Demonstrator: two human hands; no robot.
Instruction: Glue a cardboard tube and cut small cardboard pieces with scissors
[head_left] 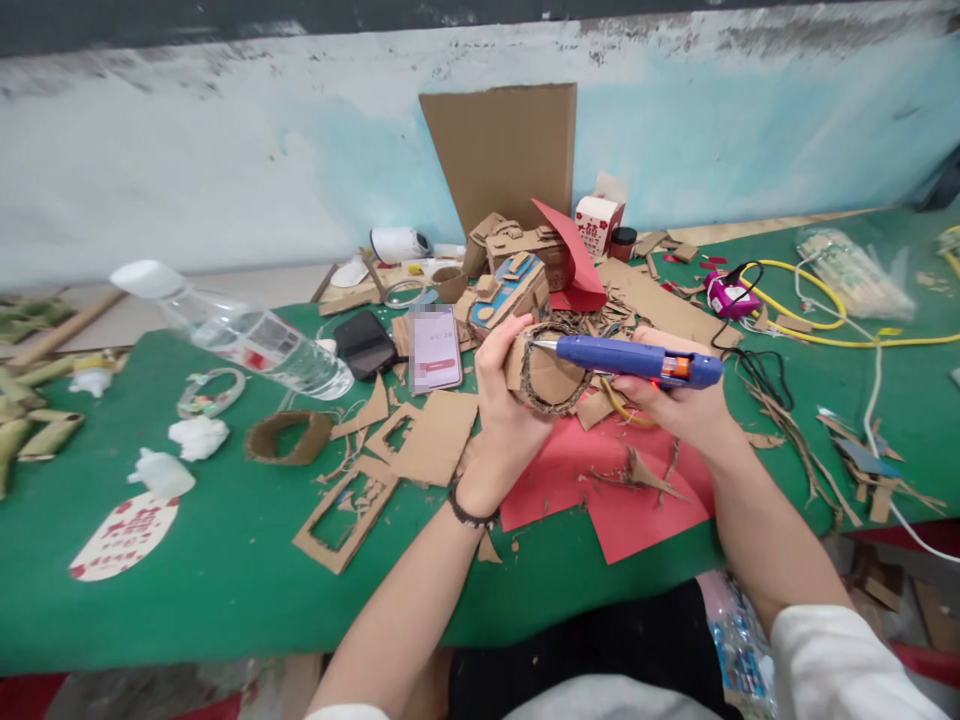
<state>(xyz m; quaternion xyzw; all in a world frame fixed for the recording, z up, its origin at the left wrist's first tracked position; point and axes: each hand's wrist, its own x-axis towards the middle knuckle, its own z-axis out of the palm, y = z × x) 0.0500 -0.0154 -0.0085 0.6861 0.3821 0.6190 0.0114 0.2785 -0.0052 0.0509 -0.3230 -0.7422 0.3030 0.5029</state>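
Note:
My left hand (512, 385) is closed around a round cardboard piece (562, 378) with a raised, corrugated rim, holding it above the table. In my right hand (675, 398) is a blue hot glue gun (611, 355), gripped from behind and below, with a small red light lit on its underside. Its metal tip points left and lies at the upper left part of the rim; whether it touches cannot be made out. Beneath both hands lie red paper sheets (645, 520) strewn with cardboard scraps. Beyond them stands a cardboard model with a blue panel (517, 290).
A tilted water bottle (247, 335), a black phone-like device (364, 342) and a lit phone (435, 345) lie left. Cardboard frames (337, 545) and a cardboard ring (289, 438) are nearer. To the right are a yellow cable (840, 340) and a purple device (731, 296).

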